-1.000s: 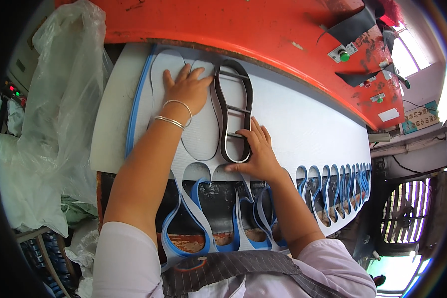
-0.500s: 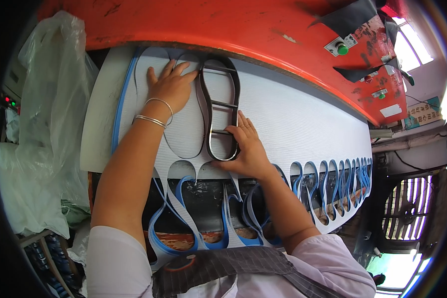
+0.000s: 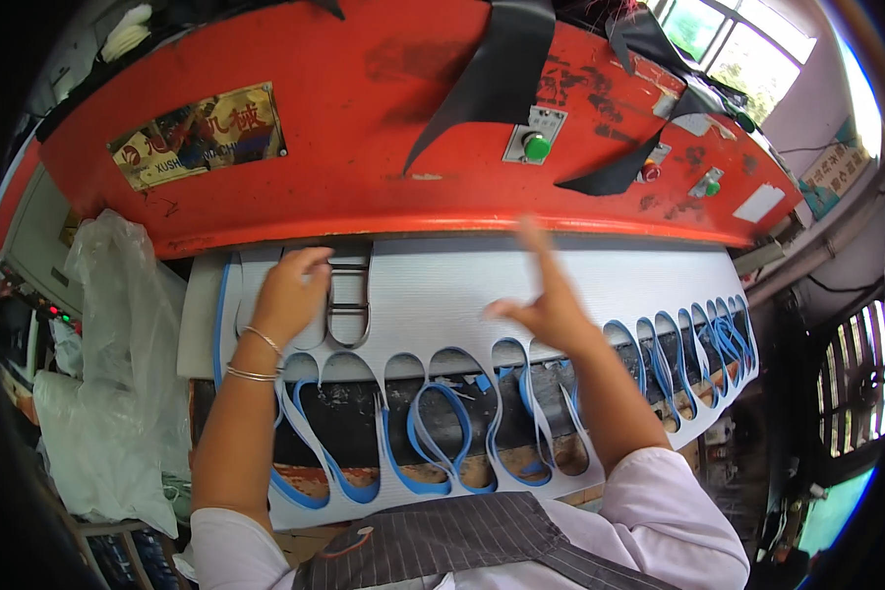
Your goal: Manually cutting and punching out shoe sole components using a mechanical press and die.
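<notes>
1. Hovering over the ribbed white sheet (image 3: 442, 295), the right hand (image 3: 551, 300) is empty and slightly blurred, thumb and fingers spread well apart.
2. The left hand (image 3: 293, 295), bangles (image 3: 254, 375) at its wrist, is at the left side of a dark metal die (image 3: 348, 306); its fingers are bent, and I cannot tell whether they touch or grip it.
3. The die, a round-ended frame with crossbars, lies on the left part of the sheet, well apart from the right hand.
4. Along the sheet's near edge runs a row of rounded cut-outs, with blue showing along their edges and the black worktop (image 3: 354, 423) below.
5. Across the far side stands a red machine (image 3: 344, 147) with green buttons (image 3: 536, 147).
6. Clear plastic (image 3: 118, 334) drapes at the left.
</notes>
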The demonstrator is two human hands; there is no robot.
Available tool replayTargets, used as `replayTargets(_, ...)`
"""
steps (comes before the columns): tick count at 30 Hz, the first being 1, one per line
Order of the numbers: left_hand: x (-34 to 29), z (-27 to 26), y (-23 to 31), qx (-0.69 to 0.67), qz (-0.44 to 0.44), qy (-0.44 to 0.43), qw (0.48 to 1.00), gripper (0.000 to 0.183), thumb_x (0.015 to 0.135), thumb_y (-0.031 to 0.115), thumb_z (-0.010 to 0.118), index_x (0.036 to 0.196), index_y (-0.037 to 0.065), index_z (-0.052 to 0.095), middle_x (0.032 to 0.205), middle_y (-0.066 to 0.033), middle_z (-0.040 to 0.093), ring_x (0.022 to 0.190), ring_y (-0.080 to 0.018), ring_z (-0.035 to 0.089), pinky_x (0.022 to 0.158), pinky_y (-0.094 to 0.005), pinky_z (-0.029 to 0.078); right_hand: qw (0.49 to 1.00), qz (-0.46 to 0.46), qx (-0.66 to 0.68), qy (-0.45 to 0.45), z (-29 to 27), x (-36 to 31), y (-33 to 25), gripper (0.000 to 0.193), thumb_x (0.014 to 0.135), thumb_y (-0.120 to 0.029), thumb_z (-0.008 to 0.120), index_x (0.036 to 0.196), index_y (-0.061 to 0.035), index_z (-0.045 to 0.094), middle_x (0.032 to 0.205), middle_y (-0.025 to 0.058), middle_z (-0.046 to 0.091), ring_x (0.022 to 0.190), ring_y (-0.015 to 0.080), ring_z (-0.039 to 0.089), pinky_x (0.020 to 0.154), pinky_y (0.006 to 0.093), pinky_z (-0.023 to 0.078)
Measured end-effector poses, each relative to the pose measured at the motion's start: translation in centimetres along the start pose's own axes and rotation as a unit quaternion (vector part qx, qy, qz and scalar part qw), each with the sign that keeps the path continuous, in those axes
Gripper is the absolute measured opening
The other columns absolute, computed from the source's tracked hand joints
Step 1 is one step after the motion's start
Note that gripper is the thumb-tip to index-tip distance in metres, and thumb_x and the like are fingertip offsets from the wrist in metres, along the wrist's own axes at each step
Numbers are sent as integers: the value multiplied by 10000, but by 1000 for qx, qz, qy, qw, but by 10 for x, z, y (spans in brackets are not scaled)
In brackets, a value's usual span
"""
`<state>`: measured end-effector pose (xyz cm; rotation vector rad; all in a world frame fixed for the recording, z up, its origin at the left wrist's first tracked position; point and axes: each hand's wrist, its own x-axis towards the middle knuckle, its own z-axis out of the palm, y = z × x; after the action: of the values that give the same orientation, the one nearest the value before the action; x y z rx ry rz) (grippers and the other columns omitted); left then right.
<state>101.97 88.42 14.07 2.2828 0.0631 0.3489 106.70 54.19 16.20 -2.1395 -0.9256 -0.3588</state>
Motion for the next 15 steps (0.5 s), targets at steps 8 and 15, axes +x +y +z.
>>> replayTargets(8,23,159,172,-71,169,-160,970,226,860,212,587,956,29,678,959,-164,676,932,-314,642,825,-397,503,866,202,-70,452,-242,-56,196,705,972,-495,444,1409,49,338,1419,236,394,1315,313,386,1082,372,287)
replayTargets(15,49,160,291,-46,304,28,951,279,871,264,564,720,55,669,711,-157,655,666,-370,641,666,-449,522,723,226,-219,615,-351,-2,284,757,975,-498,386,1355,155,332,1419,342,330,1335,433,315,1119,454,227)
